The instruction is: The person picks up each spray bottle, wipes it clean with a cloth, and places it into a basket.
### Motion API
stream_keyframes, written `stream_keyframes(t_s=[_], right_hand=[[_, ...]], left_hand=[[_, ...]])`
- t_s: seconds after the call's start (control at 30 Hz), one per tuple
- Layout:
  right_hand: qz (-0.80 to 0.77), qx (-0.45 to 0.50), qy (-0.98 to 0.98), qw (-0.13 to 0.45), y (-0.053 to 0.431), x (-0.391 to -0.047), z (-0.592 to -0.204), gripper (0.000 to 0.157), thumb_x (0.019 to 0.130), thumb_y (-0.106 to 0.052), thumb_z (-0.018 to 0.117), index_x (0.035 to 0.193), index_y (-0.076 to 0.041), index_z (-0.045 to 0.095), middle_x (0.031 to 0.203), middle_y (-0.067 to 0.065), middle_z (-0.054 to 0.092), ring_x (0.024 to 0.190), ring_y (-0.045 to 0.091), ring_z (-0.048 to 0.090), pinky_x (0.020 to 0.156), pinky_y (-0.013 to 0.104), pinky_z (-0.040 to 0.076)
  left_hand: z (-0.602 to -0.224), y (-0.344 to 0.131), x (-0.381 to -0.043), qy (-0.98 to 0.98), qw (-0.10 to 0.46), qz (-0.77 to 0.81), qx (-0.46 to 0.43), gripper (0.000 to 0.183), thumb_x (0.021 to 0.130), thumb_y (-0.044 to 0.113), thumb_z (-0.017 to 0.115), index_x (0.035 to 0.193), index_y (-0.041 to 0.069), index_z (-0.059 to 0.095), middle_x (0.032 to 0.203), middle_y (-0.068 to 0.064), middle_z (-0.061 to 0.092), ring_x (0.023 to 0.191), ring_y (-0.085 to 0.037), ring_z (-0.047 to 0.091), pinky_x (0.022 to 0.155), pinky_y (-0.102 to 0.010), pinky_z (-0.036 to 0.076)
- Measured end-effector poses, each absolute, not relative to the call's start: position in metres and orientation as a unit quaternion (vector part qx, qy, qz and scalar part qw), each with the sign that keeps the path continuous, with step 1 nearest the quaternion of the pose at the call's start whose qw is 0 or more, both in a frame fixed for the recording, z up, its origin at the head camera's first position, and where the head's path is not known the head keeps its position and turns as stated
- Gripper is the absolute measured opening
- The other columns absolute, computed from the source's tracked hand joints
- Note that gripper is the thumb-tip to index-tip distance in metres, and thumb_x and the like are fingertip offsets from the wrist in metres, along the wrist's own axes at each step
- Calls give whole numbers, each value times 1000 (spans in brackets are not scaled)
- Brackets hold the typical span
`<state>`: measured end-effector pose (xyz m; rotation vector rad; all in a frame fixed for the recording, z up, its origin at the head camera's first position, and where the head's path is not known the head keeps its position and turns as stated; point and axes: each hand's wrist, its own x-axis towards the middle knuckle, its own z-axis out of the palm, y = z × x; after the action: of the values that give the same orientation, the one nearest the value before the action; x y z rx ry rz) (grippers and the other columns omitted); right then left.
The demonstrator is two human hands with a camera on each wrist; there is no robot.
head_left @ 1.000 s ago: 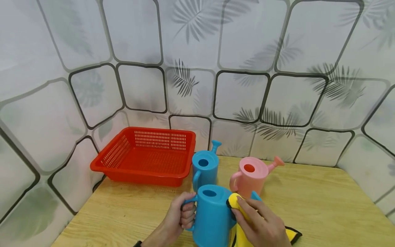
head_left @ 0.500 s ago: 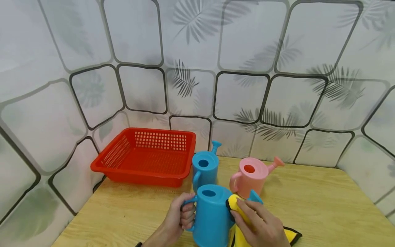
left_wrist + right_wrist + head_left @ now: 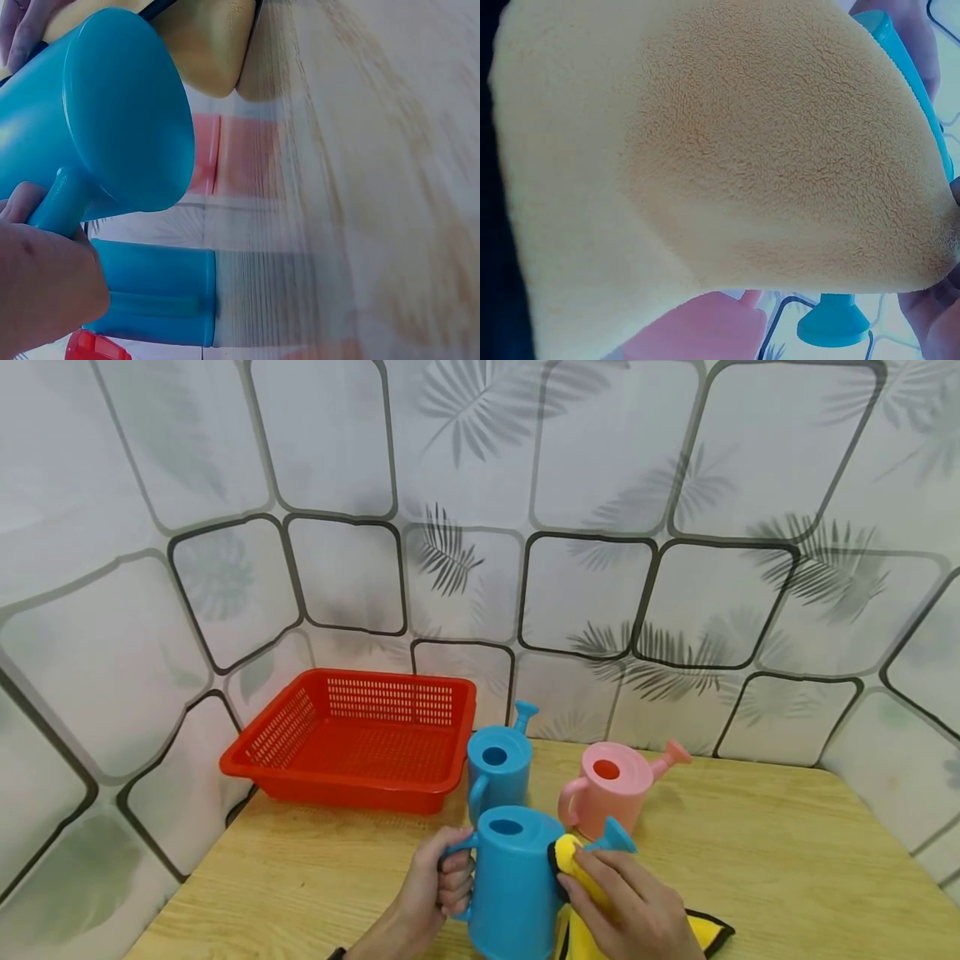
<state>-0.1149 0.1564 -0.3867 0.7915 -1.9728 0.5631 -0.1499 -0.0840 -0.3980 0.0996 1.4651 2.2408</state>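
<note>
My left hand [image 3: 442, 881] grips the handle of a blue watering can [image 3: 510, 893], held above the table with its base showing in the left wrist view. In my right hand [image 3: 641, 910] is a yellow cloth [image 3: 592, 889] with black edging, pinched and pressed against the can's right side by the spout. The blue sprinkler head [image 3: 617, 837] shows above the right fingers. Much of the right wrist view is filled by the hanging cloth [image 3: 780, 150], which hides most of the can there.
Behind the held can stand a second blue watering can [image 3: 498, 768] and a pink watering can [image 3: 615, 785], both upright. A red plastic basket [image 3: 345, 789] sits at the back left of the wooden table [image 3: 787, 860]. A patterned curtain [image 3: 592, 593] surrounds the table.
The held can has turned slightly, and its sprinkler head now shows more above my right hand. The right hand and cloth have shifted a little down along the can's side.
</note>
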Motion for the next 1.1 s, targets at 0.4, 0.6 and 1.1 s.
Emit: stream_keyframes(t_s=[0.4,0.6,1.1], right_hand=[[241,360,-824,366,153,-106,-397,38,93,-44,57,97,-10,73,80,-1,69,61,6,63,53,20,58],[221,373,-824,366,154,-106,-403,42,94,-46,54,94,-10,75,78,0,69,60,7,64,51,20,58],[218,369,-830,357,157,-105,-404,43,93,-49,55,95,-12,76,79,-5,68,61,3,62,53,18,58]], left_hand=[[-392,-89,-156,462,192,865,31,47,99,29,39,53,21,31,44,8,27,37,-7,27,39,-18,24],[-390,-94,-157,438,166,882,46,48,101,30,37,54,20,33,46,6,27,38,-9,26,39,-18,26],[-394,-98,-159,381,156,910,47,48,101,31,36,54,20,33,46,4,24,37,-10,22,39,-21,18]])
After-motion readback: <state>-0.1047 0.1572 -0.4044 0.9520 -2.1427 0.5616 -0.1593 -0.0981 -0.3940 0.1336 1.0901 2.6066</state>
